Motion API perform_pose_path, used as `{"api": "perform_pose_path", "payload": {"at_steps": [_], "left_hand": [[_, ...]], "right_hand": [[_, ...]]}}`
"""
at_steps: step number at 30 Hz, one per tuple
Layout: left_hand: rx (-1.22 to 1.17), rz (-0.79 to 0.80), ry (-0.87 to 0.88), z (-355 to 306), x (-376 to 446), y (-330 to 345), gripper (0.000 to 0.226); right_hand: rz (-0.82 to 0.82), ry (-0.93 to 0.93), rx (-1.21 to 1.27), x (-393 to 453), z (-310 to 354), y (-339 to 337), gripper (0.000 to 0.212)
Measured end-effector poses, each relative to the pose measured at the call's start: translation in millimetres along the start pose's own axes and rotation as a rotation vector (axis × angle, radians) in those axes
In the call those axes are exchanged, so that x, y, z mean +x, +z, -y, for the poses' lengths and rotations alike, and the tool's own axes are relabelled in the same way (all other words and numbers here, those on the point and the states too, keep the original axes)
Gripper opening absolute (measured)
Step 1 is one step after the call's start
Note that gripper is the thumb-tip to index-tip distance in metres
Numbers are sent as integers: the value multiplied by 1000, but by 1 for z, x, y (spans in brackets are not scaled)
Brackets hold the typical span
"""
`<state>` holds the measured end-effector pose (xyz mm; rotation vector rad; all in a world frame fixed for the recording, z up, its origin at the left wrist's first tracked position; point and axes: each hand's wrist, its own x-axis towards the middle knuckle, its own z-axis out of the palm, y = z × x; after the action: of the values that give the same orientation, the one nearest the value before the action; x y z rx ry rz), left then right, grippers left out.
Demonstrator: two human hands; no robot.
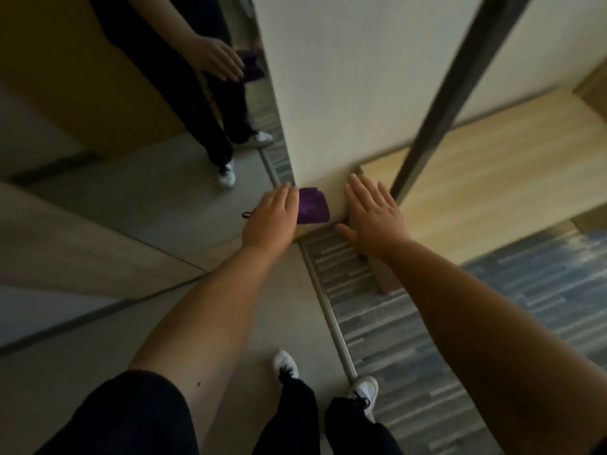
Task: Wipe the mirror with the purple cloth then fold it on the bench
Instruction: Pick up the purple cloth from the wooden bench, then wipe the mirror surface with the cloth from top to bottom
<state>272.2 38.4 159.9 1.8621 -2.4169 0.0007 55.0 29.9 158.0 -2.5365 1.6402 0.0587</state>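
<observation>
The purple cloth is folded into a small thick pad. My left hand grips its near edge and holds it in front of the white wall's corner, just left of the wooden bench. My right hand is open, palm down with fingers spread, over the bench's near end and apart from the cloth. The mirror fills the left side and reflects a hand on the cloth, dark trousers and white shoes.
A white wall section stands between mirror and bench. A dark metal post rises from the bench. Blue-grey striped carpet lies right of a metal floor strip. My white shoes stand below.
</observation>
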Motion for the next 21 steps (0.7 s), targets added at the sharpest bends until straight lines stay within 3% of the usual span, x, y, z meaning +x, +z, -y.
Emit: {"api": "perform_pose_path", "payload": {"at_steps": [12, 21], "left_hand": [[79, -266, -189, 183, -18, -132, 61], [202, -477, -117, 243, 0, -234, 47]], "right_hand": [[-288, -221, -142, 151, 145, -138, 81], [-643, -359, -175, 206, 203, -222, 77]]}}
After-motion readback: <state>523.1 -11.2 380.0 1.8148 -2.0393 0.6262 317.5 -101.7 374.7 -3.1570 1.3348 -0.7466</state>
